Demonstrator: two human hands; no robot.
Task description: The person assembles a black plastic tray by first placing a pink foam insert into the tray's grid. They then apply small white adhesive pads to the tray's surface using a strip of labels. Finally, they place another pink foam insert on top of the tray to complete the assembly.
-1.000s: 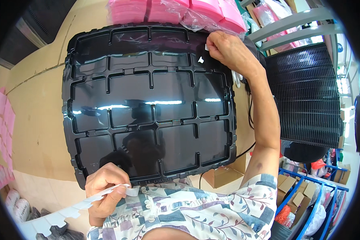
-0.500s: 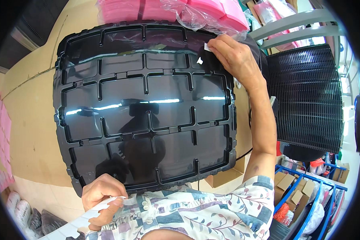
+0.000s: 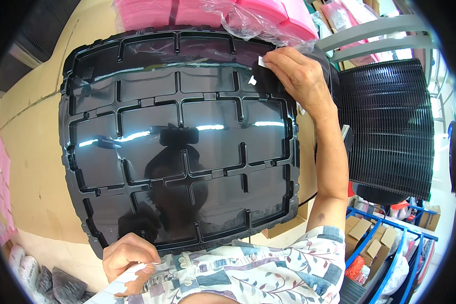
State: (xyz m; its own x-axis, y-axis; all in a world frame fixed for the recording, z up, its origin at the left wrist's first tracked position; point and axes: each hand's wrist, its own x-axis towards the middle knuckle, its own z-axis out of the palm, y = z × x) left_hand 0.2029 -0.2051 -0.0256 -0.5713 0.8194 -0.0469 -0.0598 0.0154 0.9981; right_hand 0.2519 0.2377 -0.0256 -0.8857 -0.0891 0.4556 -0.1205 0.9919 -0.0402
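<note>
A large glossy black plastic tray (image 3: 152, 157), divided into shallow compartments by raised ribs, lies in front of me. My right hand (image 3: 301, 73) is at its far right corner, thumb and fingers pinching a small white piece (image 3: 261, 62) that looks like a label. Just below that piece, a white shape (image 3: 252, 80) shows on the tray; I cannot tell whether it is a reflection. At the near left edge of the tray, my left hand (image 3: 130, 256) is closed on a white strip (image 3: 111, 291) with a ragged edge, which hangs toward the lower left.
Pink foam sheets (image 3: 172, 12) in clear plastic stand behind the tray. A stack of black trays (image 3: 390, 126) rises at the right, beside a grey metal frame (image 3: 375, 38). Cardboard (image 3: 35, 167) covers the table. A blue rack (image 3: 390, 225) with boxes stands lower right.
The tray's left side has shifted slightly left and nearer in the picture. Both hands keep their grip and have hardly moved.
</note>
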